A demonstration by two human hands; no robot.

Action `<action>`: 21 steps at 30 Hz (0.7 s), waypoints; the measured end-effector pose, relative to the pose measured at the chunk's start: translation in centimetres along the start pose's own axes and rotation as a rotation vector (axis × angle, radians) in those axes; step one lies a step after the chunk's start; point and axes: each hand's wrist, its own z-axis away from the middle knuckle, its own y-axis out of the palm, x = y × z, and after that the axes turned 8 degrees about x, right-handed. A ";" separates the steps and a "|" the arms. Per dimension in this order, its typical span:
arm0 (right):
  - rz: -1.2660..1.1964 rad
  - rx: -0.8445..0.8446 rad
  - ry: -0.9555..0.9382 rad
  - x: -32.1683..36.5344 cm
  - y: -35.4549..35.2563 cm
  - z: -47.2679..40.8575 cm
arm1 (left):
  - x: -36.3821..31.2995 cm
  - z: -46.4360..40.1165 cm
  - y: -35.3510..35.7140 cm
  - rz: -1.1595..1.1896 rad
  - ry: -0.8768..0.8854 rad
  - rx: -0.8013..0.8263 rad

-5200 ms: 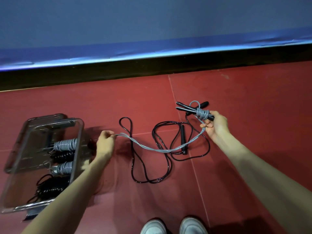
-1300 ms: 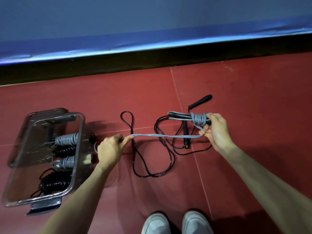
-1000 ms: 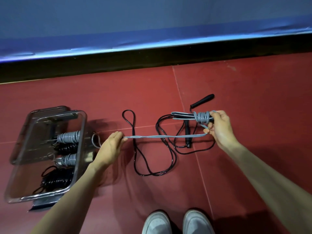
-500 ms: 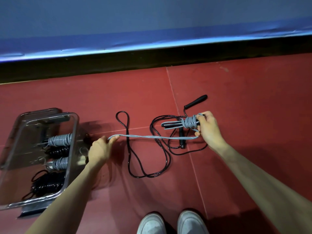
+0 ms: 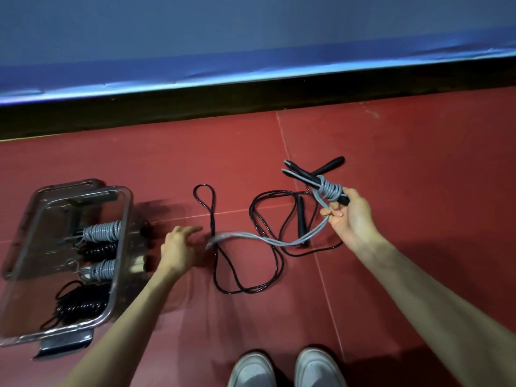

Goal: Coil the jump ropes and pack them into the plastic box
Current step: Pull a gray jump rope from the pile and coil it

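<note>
From the head view, the right hand grips the grey rope by its half-wrapped handles; the left hand hovers, fingers loose, beside the slack loop end. Coiling looks midway: next, likely catch that loop and wind on. The plastic box waits left, a black rope lies loose on the floor.
</note>
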 end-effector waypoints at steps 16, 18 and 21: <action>-0.259 0.025 0.135 -0.8 2.4 0.8 | -15.3 6.0 4.5 0.427 0.337 0.385; -0.206 0.023 0.147 -1.0 1.9 0.6 | -15.5 6.4 4.2 0.147 0.424 0.311; -0.077 -0.021 0.131 -1.2 0.9 0.3 | -15.7 6.7 3.6 -0.062 0.459 0.216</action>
